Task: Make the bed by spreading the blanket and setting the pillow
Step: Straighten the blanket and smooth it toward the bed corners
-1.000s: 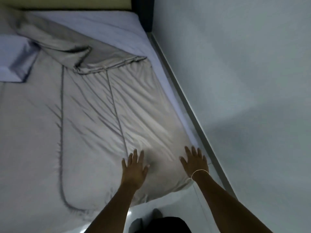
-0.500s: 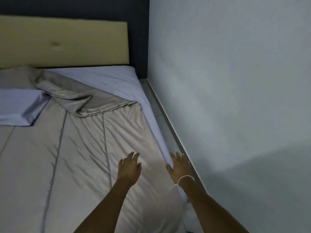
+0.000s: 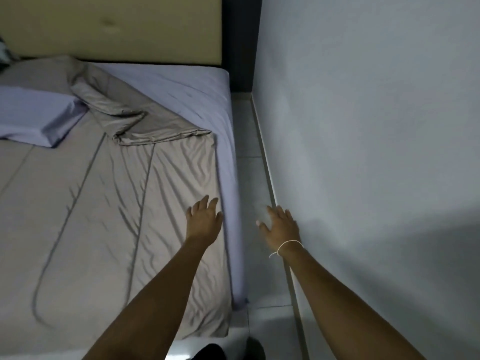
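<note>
A beige-grey blanket (image 3: 109, 216) lies spread over the bed, wrinkled near its right edge, with its top right corner folded back in a bunch (image 3: 124, 118). A lilac pillow (image 3: 36, 118) rests on the blanket at the far left. The lilac fitted sheet (image 3: 187, 94) shows bare at the head of the bed and along the right side. My left hand (image 3: 204, 219) is open, fingers apart, over the blanket's right edge. My right hand (image 3: 281, 228) hovers open over the floor gap beside the wall, holding nothing.
A tan padded headboard (image 3: 111, 27) stands behind the bed. A narrow strip of tiled floor (image 3: 253, 178) runs between the bed and the pale wall (image 3: 363, 126) on the right. My dark foot (image 3: 215, 352) shows at the bottom.
Both hands lifted off the blanket's foot corner and moved forward and right; my right hand is now off the bed over the floor gap. My view swung right along the bed's side.
</note>
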A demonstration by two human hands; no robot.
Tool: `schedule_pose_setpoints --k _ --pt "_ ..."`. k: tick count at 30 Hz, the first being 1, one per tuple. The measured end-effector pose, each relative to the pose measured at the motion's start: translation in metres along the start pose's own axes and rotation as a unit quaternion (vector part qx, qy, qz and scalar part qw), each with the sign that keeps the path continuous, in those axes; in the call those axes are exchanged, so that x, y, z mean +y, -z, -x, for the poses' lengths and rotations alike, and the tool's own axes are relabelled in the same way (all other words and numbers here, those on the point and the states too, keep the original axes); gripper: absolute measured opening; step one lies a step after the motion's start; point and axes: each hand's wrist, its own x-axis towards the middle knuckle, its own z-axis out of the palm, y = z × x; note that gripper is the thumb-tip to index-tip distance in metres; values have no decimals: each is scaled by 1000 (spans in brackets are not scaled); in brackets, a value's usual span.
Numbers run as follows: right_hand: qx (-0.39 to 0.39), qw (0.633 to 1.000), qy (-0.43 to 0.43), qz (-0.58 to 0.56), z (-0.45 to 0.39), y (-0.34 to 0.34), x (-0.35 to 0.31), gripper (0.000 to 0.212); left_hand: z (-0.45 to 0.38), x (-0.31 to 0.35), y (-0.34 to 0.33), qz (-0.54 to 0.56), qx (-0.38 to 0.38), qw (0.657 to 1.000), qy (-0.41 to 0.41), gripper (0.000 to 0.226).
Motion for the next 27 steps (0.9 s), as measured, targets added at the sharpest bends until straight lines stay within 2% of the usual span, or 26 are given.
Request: schedule_pose_setpoints --k 7,13,17,23,27 --pt "-5 999 34 -23 -41 17 23 64 -32 12 1 46 62 996 37 48" --pt "6 995 92 -49 -120 42 14 65 -77 5 -7 62 74 990 102 48" --pt "3 991 120 -57 -192 55 7 63 -135 1 -18 74 83 985 129 46" --pt "-48 991 126 -25 -328 80 -1 63 -248 4 -16 101 103 974 174 44" --pt "-45 988 146 -34 -407 102 -21 63 -321 -4 -5 91 109 972 188 44"
